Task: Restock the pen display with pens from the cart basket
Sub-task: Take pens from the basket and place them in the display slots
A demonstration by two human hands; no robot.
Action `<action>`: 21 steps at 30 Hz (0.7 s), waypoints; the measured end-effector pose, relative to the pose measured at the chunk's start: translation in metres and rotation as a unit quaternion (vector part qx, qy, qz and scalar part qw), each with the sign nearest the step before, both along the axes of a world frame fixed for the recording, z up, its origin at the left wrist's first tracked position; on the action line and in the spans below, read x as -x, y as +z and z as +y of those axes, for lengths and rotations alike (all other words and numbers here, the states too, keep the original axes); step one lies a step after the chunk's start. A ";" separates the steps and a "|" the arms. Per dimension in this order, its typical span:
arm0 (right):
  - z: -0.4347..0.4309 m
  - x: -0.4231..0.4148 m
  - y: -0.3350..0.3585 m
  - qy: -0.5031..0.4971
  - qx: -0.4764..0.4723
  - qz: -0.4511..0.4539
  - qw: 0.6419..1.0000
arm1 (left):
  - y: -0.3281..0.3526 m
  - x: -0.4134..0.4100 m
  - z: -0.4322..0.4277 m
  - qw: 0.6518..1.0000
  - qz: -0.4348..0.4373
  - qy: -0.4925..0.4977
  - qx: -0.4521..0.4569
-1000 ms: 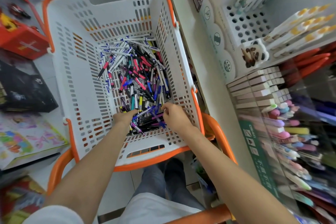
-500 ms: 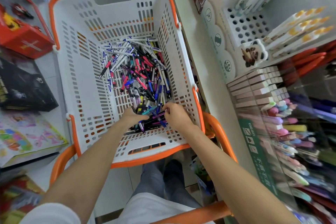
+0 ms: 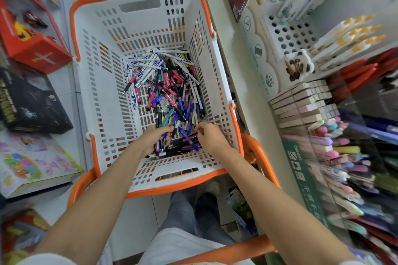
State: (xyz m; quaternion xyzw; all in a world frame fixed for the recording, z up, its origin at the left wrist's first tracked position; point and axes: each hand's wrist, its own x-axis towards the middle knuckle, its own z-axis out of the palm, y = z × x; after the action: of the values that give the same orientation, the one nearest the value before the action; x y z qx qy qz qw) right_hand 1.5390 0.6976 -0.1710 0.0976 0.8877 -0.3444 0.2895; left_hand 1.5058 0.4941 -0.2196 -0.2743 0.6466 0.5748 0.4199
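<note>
A white cart basket with an orange rim holds a loose heap of pens in white, black, pink and blue. My left hand is down in the near end of the heap, its fingers closed around a small bundle of pens that sticks out below the fist. My right hand rests beside it on the pens, fingertips pinched at a dark pen; whether it grips the pen is unclear. The pen display stands at the right, with rows of pastel pens behind a clear front.
A white holder with holes and a panda figure stands on the shelf above the display. Boxed toys and picture books lie on the floor at the left. The cart's orange frame surrounds the basket.
My left hand has closed around several pens and lifted them slightly. The right hand has stayed at the near right of the heap. The view has shifted a little.
</note>
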 end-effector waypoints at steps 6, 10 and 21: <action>-0.003 0.001 0.004 -0.089 0.077 0.004 0.993 | 0.051 0.002 0.001 0.978 0.042 0.174 -0.108; -0.020 0.008 0.031 -0.352 0.330 -0.047 0.874 | 0.095 0.008 0.024 0.956 0.183 0.213 -0.082; -0.064 0.037 0.100 -0.630 0.538 -0.138 0.543 | 0.168 -0.010 0.079 0.920 0.295 0.258 -0.012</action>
State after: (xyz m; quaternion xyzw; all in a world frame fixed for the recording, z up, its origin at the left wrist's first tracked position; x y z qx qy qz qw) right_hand 1.5019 0.6335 -0.0713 0.5042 0.1951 -0.8333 0.1152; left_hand 1.5158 0.5736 -0.0515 -0.2446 0.6409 0.7259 0.0499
